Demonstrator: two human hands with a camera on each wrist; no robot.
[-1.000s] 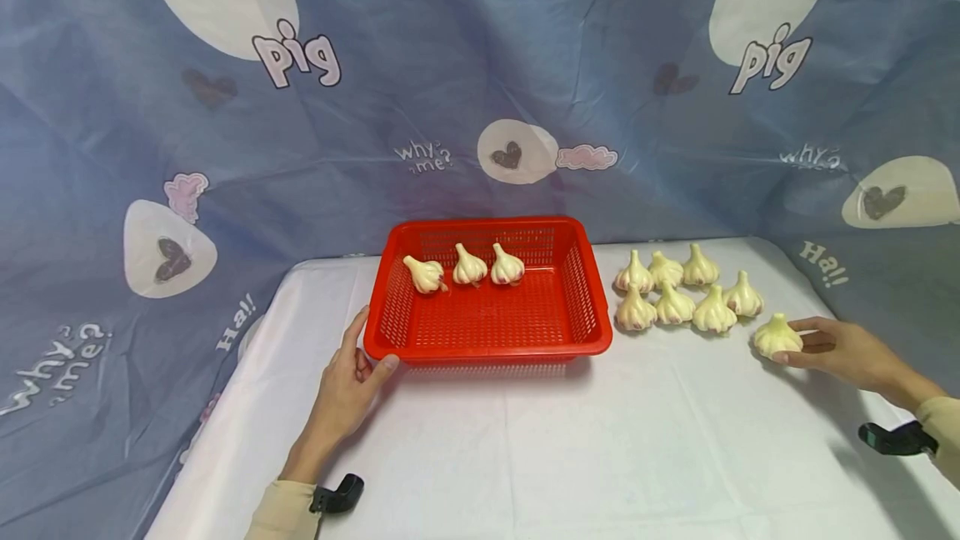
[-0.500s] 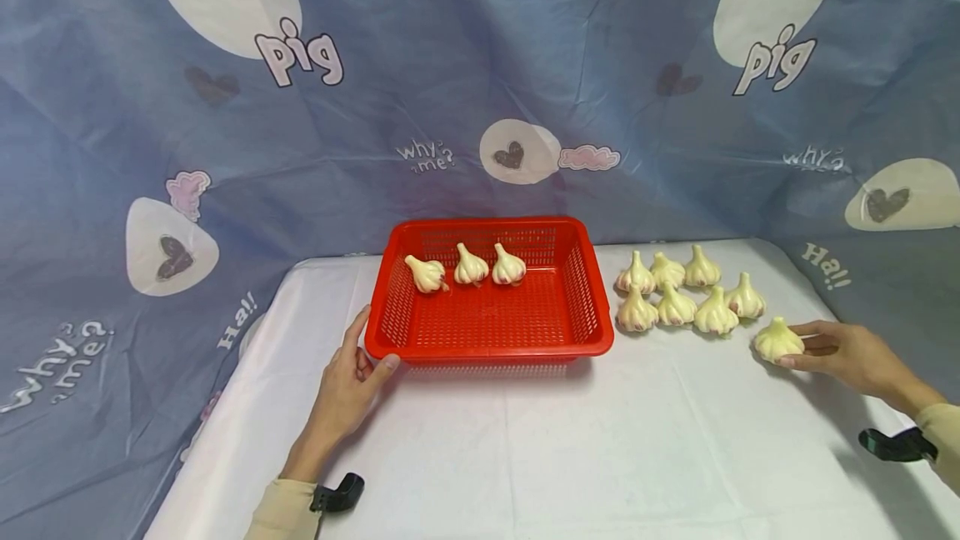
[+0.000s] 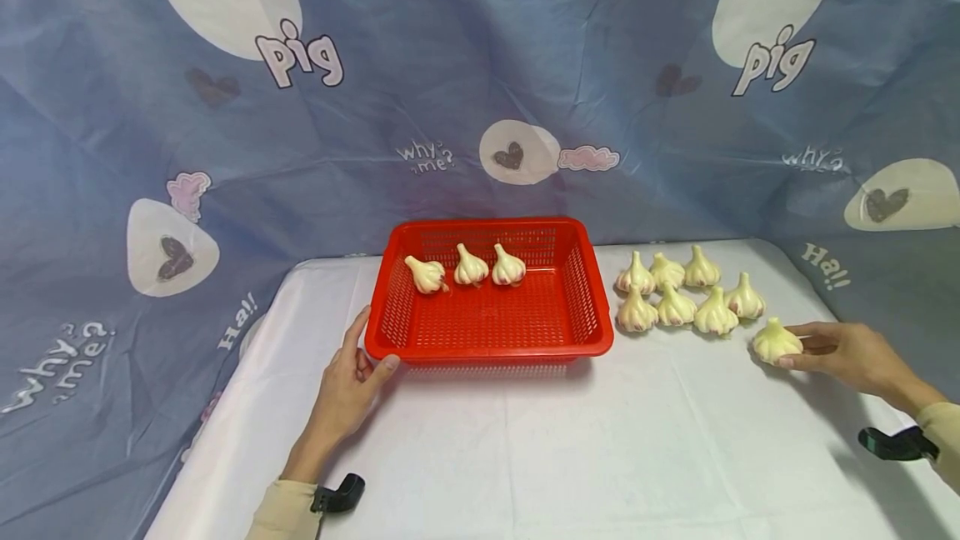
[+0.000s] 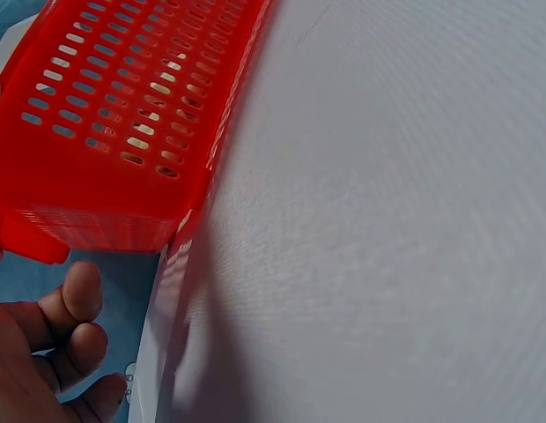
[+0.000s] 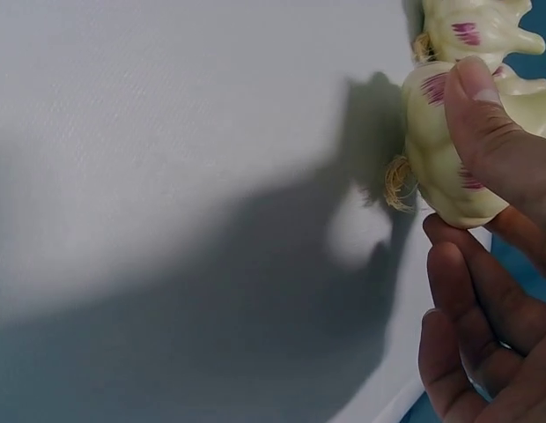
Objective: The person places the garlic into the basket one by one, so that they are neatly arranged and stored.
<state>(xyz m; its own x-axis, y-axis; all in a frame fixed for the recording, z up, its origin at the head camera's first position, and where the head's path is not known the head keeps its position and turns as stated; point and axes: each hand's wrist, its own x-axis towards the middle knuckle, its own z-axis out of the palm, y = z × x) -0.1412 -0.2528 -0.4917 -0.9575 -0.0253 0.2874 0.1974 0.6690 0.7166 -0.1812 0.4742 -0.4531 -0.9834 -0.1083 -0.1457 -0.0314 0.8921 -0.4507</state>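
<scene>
In the head view a red plastic basket (image 3: pixel 489 356) stands on the white cloth, with three garlic bulbs (image 3: pixel 471 267) along its far side. My left hand (image 3: pixel 343 390) holds its near left corner, thumb at the front rim and index finger along the left side. The left wrist view shows the perforated basket wall (image 4: pixel 123 106) above my loosely curled other fingers (image 4: pixel 82 291). Far to the right, my right hand (image 3: pixel 855 357) pinches a garlic bulb (image 3: pixel 776 343) between thumb and fingers. In the right wrist view that bulb (image 5: pixel 431 159) has purple streaks and a rooty tuft.
Between the basket and my right hand sit several more garlic bulbs (image 3: pixel 673 307) in a close group. The white tablecloth (image 3: pixel 570 457) extends in front. A blue printed sheet (image 3: pixel 420 65) hangs behind and at both sides.
The garlic bulb in my right hand has tilted slightly, and that hand has shifted a little. My left hand, the basket and the other bulbs stay where they were.
</scene>
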